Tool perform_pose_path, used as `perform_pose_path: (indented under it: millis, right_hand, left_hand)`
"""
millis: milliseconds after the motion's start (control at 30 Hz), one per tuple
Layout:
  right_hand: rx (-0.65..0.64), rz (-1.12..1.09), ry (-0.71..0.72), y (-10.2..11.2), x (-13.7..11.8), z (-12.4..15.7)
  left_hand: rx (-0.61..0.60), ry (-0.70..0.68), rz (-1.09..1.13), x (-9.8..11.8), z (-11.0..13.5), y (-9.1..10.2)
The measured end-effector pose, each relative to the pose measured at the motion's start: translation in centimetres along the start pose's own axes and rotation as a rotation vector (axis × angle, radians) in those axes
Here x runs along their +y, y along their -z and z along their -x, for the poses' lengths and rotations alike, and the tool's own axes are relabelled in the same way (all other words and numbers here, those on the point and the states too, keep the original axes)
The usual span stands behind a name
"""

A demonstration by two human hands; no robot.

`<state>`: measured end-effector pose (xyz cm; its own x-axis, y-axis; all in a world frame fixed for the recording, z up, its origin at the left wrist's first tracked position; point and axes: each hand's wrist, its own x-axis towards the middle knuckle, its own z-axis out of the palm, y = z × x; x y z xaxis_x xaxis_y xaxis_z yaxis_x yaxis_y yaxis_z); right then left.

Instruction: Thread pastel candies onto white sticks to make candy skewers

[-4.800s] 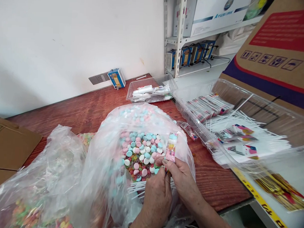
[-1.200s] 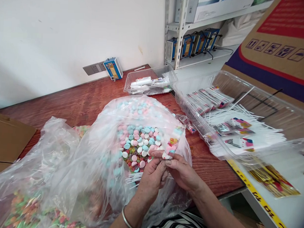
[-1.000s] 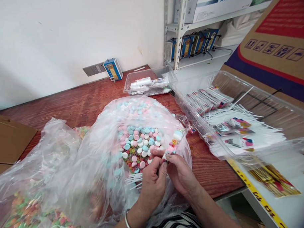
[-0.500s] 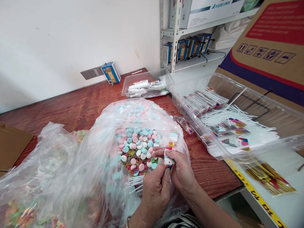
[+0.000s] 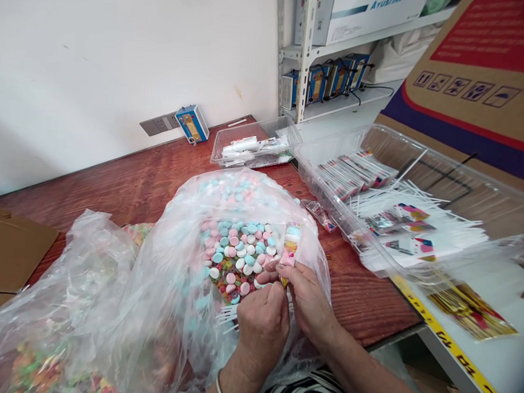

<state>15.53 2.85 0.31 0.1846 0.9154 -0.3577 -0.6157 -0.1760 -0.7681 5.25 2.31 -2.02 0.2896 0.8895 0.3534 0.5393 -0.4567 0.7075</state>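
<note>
Between my hands is a small printed candy packet [image 5: 291, 243], standing upright with pale blue, yellow and pink candies showing in its upper part. My right hand [image 5: 308, 290] pinches it around the middle. My left hand [image 5: 264, 320] is closed at its lower end, where the fingers hide the bottom. Just beyond lies a large clear plastic bag [image 5: 184, 205], open at the top, with pink, blue and white candies [image 5: 243, 247] and small coloured candy rings [image 5: 231, 278] inside. White sticks [image 5: 227, 314] lie beside my left hand.
At the right a clear plastic tub [image 5: 330, 207] holds white sticks and stacked printed packets [image 5: 357, 171]. A smaller clear tray [image 5: 255, 156] sits behind. Another bag of colourful candy [image 5: 36, 366] lies at the left. Gold twist ties [image 5: 471, 307] rest on the right-hand surface; a cardboard box [image 5: 475, 118] stands behind.
My left hand has shifted slightly left and turned its knuckles upward at the packet's bottom. The packet now stands straighter, with my right hand gripping it lower. The view has shifted slightly.
</note>
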Motion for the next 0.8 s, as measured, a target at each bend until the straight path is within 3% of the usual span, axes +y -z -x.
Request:
perform_pose_path:
  millis: [133,333,433,500,567,633,700,800]
  right_hand:
    - [0.005,-0.053,-0.050,0.2,-0.4,-0.5]
    - [-0.028,-0.046,-0.007,0.6,-0.2,-1.0]
    - [-0.112,-0.028,-0.018,1.0,-0.5,-0.9]
    - [-0.120,0.010,0.023,1.7,-1.5,-0.6]
    - [-0.031,0.137,0.122,3.2,-2.8,-0.2]
    - [0.117,0.406,0.243,5.5,-4.2,0.3]
    - [0.260,0.760,0.330,8.1,-4.9,0.6]
    - [0.369,1.115,0.314,11.5,-4.4,0.4]
  left_hand:
    - [-0.035,-0.037,-0.014,0.1,0.2,-0.1]
    - [-0.055,-0.056,-0.060,0.5,0.4,-0.4]
    - [-0.067,-0.012,-0.063,0.8,0.4,-0.3]
    - [-0.136,0.040,0.032,1.1,0.1,0.2]
    - [-0.220,0.091,0.137,1.2,-0.3,1.1]
    - [-0.241,0.143,0.168,1.0,-0.8,2.1]
    - [-0.200,0.187,0.130,0.6,-1.2,3.1]
    - [-0.118,0.219,0.083,0.2,-1.7,3.7]
